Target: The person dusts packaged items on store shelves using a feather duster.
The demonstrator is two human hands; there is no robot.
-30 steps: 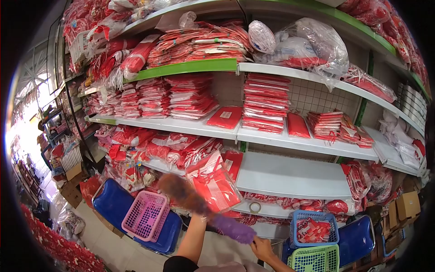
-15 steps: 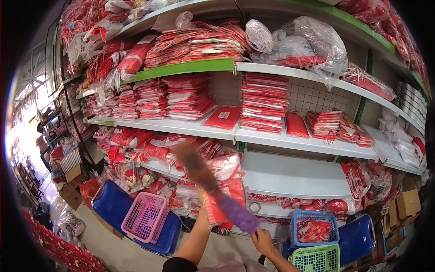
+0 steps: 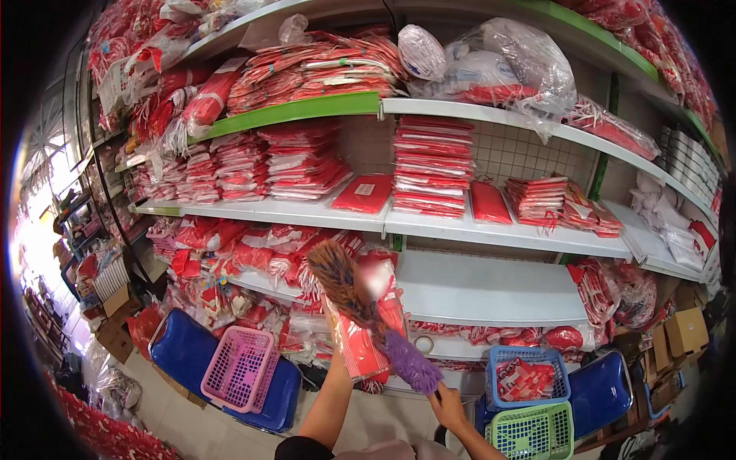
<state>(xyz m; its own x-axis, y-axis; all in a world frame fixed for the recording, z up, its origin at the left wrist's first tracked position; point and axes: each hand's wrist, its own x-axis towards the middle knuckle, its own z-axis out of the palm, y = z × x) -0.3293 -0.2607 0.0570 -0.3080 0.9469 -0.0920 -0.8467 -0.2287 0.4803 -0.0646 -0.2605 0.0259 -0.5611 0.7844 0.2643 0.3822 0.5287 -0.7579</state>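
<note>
My right hand (image 3: 448, 406) is closed round the handle end of a feather duster (image 3: 412, 364), which is purple near the hand and brown towards its far tip. The duster slants up and left across the front of a red-and-white packet (image 3: 360, 349) in clear plastic. My left hand (image 3: 336, 351) holds this packet from its left side and behind, so most of its fingers are hidden. Both things are in front of the lower shelves, and the duster seems to lie against the packet's face.
A middle shelf (image 3: 307, 211) carries stacks of red packets (image 3: 433, 165). Below it is a bare white shelf board (image 3: 491, 284). A pink basket (image 3: 240, 368) rests on a blue chair (image 3: 180, 349). Blue (image 3: 494, 383) and green baskets (image 3: 529, 429) stand at lower right.
The duster was smeared by motion and now shows sharply, its brown tip slightly to the right over the packet. The whole view has shifted a little, moving the shelves left.
</note>
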